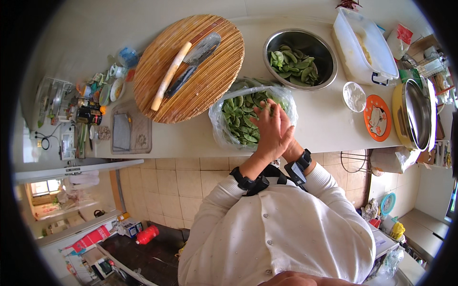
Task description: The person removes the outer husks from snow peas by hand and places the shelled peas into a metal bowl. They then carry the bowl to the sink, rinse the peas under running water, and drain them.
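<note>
My left hand [270, 134] and my right hand [285, 123] are together over the right side of a clear plastic bag [219, 123]. The bag is open and full of flat green bean pods [238, 116]. A thin green pod [267, 105] shows between my fingertips, partly covered by the fingers. My left hand overlaps the right and hides part of its palm and fingers. Beyond the bag, to the right, a stainless steel bowl [327, 73] holds more flat green pods [295, 64].
On the left, a round woven board [214, 84] carries a cleaver [200, 53] and a wooden rolling pin [171, 75]. To the right are a plastic bin [357, 68], a small white bowl [354, 96], an orange cat-patterned plate [377, 118] and a yellow pan [411, 114]. The counter's front edge [179, 157] runs before me.
</note>
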`<state>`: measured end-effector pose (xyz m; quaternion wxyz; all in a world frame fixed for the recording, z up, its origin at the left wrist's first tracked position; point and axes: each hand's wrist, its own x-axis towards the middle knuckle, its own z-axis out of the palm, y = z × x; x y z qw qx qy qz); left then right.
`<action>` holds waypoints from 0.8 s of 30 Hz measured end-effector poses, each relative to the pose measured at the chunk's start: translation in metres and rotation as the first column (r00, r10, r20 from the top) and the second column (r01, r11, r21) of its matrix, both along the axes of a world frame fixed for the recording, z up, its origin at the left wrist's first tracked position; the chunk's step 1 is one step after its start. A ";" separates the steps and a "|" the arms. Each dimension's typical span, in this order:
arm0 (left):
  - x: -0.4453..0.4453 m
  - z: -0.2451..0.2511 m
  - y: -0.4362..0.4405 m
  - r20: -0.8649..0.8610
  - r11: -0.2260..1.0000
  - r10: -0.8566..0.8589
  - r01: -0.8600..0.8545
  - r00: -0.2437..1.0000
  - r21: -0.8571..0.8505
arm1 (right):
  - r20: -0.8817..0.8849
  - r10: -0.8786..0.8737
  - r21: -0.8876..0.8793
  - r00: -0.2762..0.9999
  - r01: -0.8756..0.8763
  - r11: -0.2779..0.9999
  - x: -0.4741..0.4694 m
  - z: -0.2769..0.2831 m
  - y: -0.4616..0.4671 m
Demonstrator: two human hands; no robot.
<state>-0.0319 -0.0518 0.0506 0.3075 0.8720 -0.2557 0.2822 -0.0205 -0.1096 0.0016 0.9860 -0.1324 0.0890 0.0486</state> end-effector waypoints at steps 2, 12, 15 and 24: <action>-0.003 0.007 0.005 -0.027 0.997 -0.078 0.078 0.997 -0.015 | -0.158 -0.016 -0.003 0.987 0.015 1.000 -0.002 -0.005 -0.007; 0.027 0.039 0.123 -0.413 0.947 -0.288 0.191 0.864 -0.260 | -0.192 -0.012 0.195 0.981 0.050 0.979 -0.043 -0.008 -0.025; 0.023 0.009 0.165 -0.446 0.986 0.123 -0.159 0.887 -0.045 | -0.130 -0.069 0.267 0.989 0.102 0.958 -0.078 0.007 -0.046; -0.007 -0.054 0.157 -0.490 0.971 0.049 -0.157 0.870 -0.182 | -0.229 -0.315 0.193 0.921 0.360 0.913 -0.248 -0.019 -0.107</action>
